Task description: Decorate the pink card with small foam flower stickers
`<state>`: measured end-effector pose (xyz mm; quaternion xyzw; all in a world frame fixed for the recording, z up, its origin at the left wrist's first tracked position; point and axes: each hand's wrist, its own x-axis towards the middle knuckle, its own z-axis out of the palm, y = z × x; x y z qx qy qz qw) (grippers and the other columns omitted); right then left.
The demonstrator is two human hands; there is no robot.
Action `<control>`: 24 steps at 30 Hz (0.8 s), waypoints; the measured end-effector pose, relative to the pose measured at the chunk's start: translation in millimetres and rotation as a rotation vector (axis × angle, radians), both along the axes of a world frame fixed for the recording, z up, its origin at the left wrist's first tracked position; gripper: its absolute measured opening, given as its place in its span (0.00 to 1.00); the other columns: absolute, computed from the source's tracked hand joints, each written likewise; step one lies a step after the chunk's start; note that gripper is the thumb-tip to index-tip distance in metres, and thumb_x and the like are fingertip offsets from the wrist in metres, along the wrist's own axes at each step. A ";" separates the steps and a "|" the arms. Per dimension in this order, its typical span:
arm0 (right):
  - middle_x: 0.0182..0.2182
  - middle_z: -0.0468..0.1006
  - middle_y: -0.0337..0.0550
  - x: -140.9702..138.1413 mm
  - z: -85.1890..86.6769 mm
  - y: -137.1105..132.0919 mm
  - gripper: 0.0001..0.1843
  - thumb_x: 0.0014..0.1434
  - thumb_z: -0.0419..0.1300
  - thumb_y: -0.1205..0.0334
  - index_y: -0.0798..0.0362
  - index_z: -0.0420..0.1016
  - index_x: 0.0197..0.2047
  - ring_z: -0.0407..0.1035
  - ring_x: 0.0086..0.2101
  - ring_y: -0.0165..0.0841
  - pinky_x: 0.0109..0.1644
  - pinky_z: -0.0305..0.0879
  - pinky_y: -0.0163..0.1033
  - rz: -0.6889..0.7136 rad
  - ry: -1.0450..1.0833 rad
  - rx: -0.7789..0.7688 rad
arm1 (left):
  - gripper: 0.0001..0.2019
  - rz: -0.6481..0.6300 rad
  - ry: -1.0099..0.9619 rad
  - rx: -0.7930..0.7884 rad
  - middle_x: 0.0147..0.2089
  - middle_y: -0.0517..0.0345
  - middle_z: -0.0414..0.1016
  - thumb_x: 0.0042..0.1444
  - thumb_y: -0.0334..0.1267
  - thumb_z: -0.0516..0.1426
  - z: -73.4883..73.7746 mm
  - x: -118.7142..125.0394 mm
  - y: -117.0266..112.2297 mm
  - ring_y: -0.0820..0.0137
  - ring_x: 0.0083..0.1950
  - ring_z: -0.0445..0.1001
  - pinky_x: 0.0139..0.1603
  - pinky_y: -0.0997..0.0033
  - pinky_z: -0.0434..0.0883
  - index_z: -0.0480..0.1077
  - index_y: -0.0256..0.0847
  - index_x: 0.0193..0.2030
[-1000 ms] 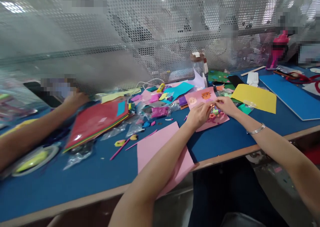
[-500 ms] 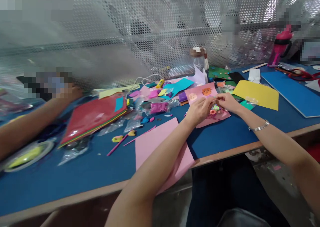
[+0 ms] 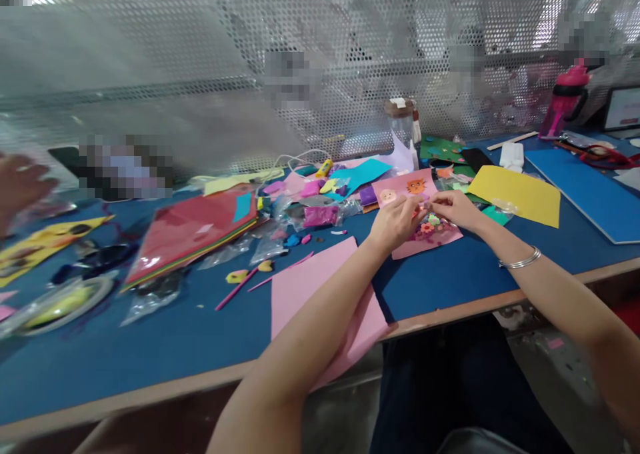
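Note:
My left hand (image 3: 396, 222) and my right hand (image 3: 453, 207) meet fingertip to fingertip above a small pink card (image 3: 417, 234) decorated with foam stickers. Both hands are pinched on a tiny piece between them; it is too small to name. The card lies on the blue table (image 3: 200, 347). A silver bangle (image 3: 520, 261) circles my right wrist. My left forearm crosses a larger pink sheet (image 3: 310, 287) lying at the table's near edge.
A red stack of foam sheets (image 3: 195, 231) lies to the left, with plastic bags and foam scraps around it. A yellow sheet (image 3: 517, 194) and a blue board (image 3: 585, 191) sit to the right. A glue jar (image 3: 401, 121) stands by the perforated screen. Another person's hand (image 3: 17, 184) is at far left.
The other person's arm has pulled back from the table's left side toward the far left edge. My hands stay pinched together over the card.

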<state>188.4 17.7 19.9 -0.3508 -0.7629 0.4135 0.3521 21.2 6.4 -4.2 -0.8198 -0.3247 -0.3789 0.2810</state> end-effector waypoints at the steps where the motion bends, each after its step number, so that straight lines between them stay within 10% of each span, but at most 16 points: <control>1: 0.14 0.58 0.32 0.1 1.1 -1.0 0.11 0.53 0.53 0.60 0.57 0.66 0.24 0.54 0.15 0.22 0.19 0.51 0.31 -0.004 -0.007 0.011 | 0.10 0.014 -0.004 0.000 0.26 0.57 0.70 0.59 0.41 0.48 -0.3 -1.1 0.9 0.72 0.27 0.69 0.27 0.76 0.64 0.61 0.35 0.38; 7: 0.14 0.56 0.33 0.1 3.2 -2.4 0.13 0.52 0.53 0.62 0.57 0.63 0.19 0.50 0.17 0.22 0.22 0.47 0.33 -0.010 -0.046 0.091 | 0.14 0.022 0.149 0.045 0.21 0.58 0.66 0.59 0.39 0.47 0.2 -4.3 4.5 0.73 0.24 0.65 0.23 0.75 0.59 0.62 0.37 0.24; 24: 0.12 0.60 0.33 -3.9 -1.0 -1.9 0.16 0.55 0.51 0.65 0.55 0.58 0.17 0.54 0.15 0.22 0.21 0.49 0.32 -0.017 -0.106 -0.043 | 0.13 -0.007 0.221 0.043 0.20 0.58 0.65 0.59 0.37 0.46 3.7 2.8 -4.1 0.73 0.24 0.64 0.24 0.74 0.59 0.62 0.37 0.25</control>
